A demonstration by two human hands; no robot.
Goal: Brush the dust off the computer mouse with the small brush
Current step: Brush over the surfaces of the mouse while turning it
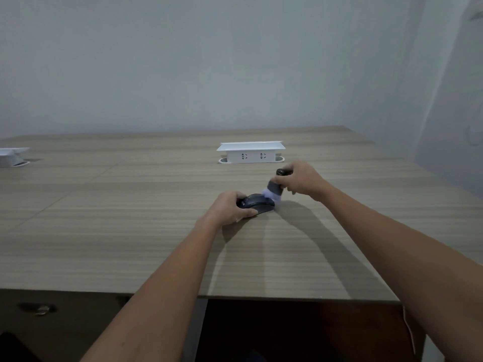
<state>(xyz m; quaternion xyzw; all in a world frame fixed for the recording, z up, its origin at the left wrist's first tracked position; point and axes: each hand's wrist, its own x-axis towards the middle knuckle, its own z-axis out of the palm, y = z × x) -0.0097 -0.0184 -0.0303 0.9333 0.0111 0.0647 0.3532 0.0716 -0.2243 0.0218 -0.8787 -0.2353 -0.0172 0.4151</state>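
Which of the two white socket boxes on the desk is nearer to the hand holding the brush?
The central socket box, just beyond the right hand; the other sits at the far-left edge.

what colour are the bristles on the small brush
Pale lilac, nearly white, on the small brush in the right hand; the head view shows it.

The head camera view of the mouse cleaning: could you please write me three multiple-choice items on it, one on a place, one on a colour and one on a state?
1. Where is the white socket box relative to the mouse?
A. Behind it, farther from the person
B. In front of it, at the table's near edge
C. Under it

2. What colour are the bristles of the small brush?
A. Red
B. Pale lilac
C. Green

3. What is the left hand doing?
A. Lying flat, away from the mouse
B. Gripping the mouse on the table
C. Holding the brush

Key: 1 A, the box stands beyond the mouse. 2 B, the tuft looks light purple. 3 B, its fingers wrap the mouse while the right hand holds the brush.
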